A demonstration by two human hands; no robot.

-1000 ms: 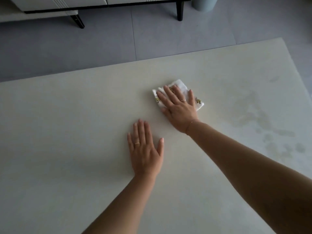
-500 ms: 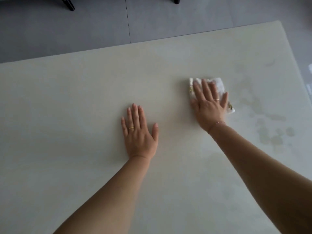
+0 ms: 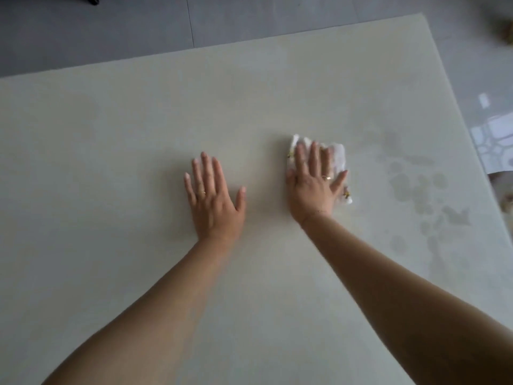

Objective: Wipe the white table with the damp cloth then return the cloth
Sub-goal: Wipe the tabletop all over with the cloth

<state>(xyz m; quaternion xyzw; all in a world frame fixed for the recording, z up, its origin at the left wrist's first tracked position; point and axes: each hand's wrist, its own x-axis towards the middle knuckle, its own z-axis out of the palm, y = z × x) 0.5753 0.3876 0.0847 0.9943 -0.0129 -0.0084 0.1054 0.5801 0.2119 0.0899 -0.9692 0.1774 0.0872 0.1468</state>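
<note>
Straight-fingered right hand (image 3: pixel 311 190) hides most of cloth (image 3: pixel 339 157); left hand (image 3: pixel 215 202) flat on table (image 3: pixel 111 162).

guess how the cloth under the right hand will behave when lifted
Probably floppy: the cloth lies crumpled and flattened under the right hand. Likely light, being small and thin. It may cling slightly to the table, given damp marks nearby.

Off-white matt rectangular table top (image 3: pixel 111 162): plain, with darker grey blotches (image 3: pixel 402 183) towards its right edge. White crumpled fabric cloth (image 3: pixel 339 157), on the table: small yellow-gold motifs at its edges. Grey tiled floor (image 3: pixel 277 18), beyond the table's far edge: dark grout lines.
</note>
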